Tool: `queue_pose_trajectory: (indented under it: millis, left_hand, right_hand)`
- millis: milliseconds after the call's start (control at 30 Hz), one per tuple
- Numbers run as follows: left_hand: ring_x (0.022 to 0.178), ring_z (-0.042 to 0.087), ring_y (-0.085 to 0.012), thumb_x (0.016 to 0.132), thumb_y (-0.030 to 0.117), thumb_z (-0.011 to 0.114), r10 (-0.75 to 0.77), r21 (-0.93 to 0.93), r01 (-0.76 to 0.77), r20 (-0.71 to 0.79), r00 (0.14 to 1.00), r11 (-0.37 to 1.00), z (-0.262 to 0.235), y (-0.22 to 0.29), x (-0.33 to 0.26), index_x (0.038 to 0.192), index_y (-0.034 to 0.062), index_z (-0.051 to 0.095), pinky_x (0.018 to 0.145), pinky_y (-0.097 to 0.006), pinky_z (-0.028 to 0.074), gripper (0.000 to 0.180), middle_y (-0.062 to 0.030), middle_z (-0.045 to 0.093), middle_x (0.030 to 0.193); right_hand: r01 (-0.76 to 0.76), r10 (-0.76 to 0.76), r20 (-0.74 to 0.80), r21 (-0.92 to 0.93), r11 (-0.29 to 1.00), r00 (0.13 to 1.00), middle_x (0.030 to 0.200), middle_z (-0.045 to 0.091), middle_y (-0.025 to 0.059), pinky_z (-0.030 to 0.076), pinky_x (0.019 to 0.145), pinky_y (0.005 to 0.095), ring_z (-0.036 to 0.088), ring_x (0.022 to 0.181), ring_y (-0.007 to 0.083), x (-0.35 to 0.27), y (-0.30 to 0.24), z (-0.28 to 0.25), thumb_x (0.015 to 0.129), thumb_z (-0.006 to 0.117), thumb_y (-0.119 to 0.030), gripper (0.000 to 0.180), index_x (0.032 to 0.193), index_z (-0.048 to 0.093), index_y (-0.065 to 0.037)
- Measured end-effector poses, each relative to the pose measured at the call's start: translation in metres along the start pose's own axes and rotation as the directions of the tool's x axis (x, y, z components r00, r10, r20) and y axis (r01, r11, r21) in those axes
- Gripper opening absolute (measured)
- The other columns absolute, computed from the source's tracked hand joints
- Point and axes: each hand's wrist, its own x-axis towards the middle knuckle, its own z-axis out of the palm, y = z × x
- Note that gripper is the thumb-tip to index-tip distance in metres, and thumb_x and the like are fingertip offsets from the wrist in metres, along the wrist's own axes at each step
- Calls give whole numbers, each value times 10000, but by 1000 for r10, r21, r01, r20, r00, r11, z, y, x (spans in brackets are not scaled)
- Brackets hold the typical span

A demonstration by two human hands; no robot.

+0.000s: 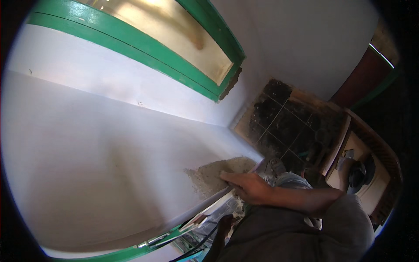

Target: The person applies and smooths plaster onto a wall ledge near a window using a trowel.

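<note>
My right hand (252, 188) reaches across from the lower right with its fingers stretched out. Its fingertips touch a rough grey patch (209, 177), which looks like bare cement, near the right end of a broad white painted surface (87, 153). I see no tool in that hand. Lower down, my left hand (225, 223) hangs in shadow beside the surface's near edge, close to a dark cable or strap (201, 244). Its fingers are too dark to make out, so whether it holds anything cannot be told.
A green-framed window (131, 41) is above the white surface, with a broken wall edge (231, 85) at its corner. Dark floor tiles (283, 124) lie beyond. To the right, a wooden chair (375, 192) bears dark objects. A green edge with a metal bolt (152, 241) runs below.
</note>
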Motion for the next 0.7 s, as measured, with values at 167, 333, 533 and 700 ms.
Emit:
queue_pose_trajectory:
  millis: [167,333,533,700]
  left_hand:
    - [833,719,-200,1015,252,632,-91,318,58,90,992,946,-1,26,4,1187,23,701,736,-314,552,294,-111,749,978]
    - [815,703,-197,1034,196,630,-325,-335,300,-20,946,893,-2,39,6,1255,13,654,720,-323,552,288,-100,739,983]
    - [833,704,-184,1050,220,631,-179,-164,179,15,984,970,-5,29,17,1246,27,663,713,-316,555,277,-99,742,1004]
    - [827,697,-174,1044,279,651,140,55,-139,-24,990,989,-10,-3,17,1224,39,675,711,-313,558,300,-94,740,995]
  right_hand:
    - [-162,174,94,-121,979,980,1290,687,231,566,1017,448,672,1197,398,7,-9,-4,906,643,12,531,1428,577,-54]
    - [153,-156,-85,-42,987,984,1189,699,250,591,891,450,713,1067,410,4,-14,5,882,688,3,539,1412,593,-31]
    - [-95,92,-30,-116,989,995,1165,732,222,582,891,466,729,1017,409,11,-16,5,960,619,-57,397,1357,644,-64]
    - [42,-42,-70,-4,999,997,1159,731,220,573,902,468,722,1024,413,3,-14,8,974,620,-93,380,1352,662,-89]
